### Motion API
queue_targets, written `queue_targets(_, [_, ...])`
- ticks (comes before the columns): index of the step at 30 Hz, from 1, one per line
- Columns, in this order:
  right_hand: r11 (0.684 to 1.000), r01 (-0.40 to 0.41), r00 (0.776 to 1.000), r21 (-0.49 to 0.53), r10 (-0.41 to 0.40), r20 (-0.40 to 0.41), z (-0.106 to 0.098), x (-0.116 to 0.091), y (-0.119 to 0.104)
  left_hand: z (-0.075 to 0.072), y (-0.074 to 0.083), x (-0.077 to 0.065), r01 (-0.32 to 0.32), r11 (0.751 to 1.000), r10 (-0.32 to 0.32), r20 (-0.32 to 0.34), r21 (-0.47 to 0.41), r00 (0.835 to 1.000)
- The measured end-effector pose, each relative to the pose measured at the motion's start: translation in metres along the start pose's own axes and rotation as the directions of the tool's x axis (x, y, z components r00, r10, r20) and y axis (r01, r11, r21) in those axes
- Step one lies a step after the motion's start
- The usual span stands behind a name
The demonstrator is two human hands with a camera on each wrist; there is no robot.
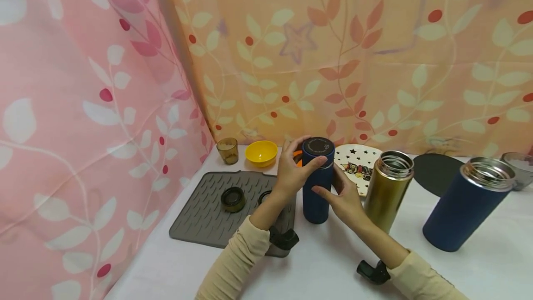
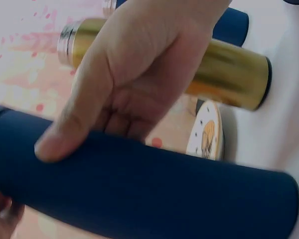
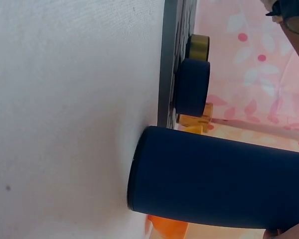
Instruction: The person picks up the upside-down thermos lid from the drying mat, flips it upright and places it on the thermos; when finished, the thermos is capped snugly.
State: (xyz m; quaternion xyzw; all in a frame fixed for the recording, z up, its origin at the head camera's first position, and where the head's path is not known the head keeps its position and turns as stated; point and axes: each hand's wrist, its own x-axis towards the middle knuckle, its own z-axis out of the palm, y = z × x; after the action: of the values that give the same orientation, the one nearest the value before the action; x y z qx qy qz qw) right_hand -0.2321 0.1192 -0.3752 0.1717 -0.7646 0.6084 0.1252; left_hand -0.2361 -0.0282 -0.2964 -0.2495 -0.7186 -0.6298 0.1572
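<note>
A slim blue thermos (image 1: 316, 198) with a dark printed top stands between my two hands. High up, around its lid (image 1: 318, 154), my left hand (image 1: 291, 172) grips with the thumb across the front. My right hand (image 1: 347, 198) holds the body lower down, its thumb on the near side and its fingers behind. In the left wrist view the right thumb (image 2: 65, 137) presses on the blue wall. Close right of my right hand is a lidless gold thermos (image 1: 387, 193); farther right is a wider lidless blue thermos (image 1: 458, 212).
A grey drying mat (image 1: 195, 216) at left carries a gold lid (image 1: 233, 199) and a blue lid (image 3: 192, 87). Behind it are an amber cup (image 1: 227, 151) and a yellow bowl (image 1: 261, 153). A cartoon-printed board (image 1: 354, 156), black round mat (image 1: 437, 175) and clear glass (image 1: 522, 170) line the back.
</note>
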Motion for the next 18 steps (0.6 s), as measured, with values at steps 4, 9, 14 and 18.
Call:
queue_targets(4, [1.0,0.001,1.0,0.001,-0.001,-0.006,0.0,0.0,0.0,-0.006,-0.018,0.003,-0.009,0.995,0.016,0.068,-0.099,0.998])
queue_targets(9, [1.0,-0.008,1.0,0.006,0.008,-0.009,0.0,0.0,0.0,-0.005,-0.028,0.005,-0.032,0.996,0.038,0.072,-0.084,0.997])
queue_targets(14, [1.0,-0.018,1.0,0.001,0.018,-0.001,0.001,-0.001,0.0,-0.003,-0.029,0.005,-0.031,0.999,0.032,0.044,-0.03,0.999])
queue_targets(18, [1.0,-0.008,1.0,-0.01,0.008,-0.01,0.001,0.0,0.001,-0.007,-0.03,0.003,-0.019,0.992,0.031,0.087,-0.125,0.996])
